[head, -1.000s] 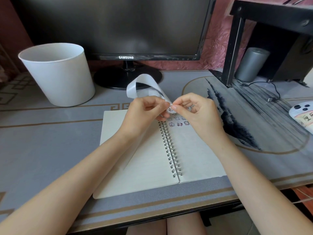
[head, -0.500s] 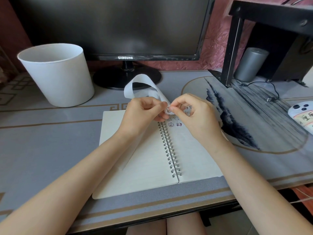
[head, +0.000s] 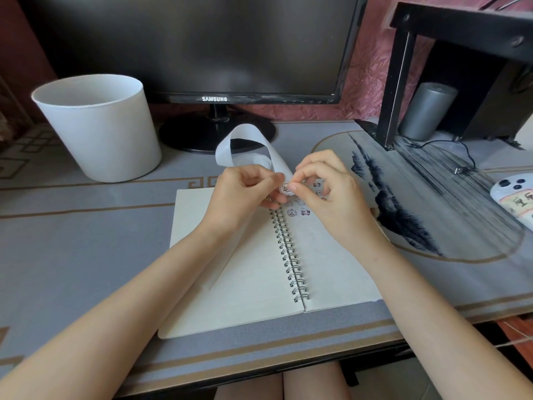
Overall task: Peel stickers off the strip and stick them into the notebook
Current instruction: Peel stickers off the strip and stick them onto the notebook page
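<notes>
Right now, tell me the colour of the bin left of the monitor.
The bin is plain white, with no pattern; the head view shows it best.

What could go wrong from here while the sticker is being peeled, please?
1. The small cartoon sticker the right hand pinches off the white paper strip in the left hand could fold or tear.
2. It might land on the stickers already crowding the right page of the open spiral-bound notebook.
</notes>
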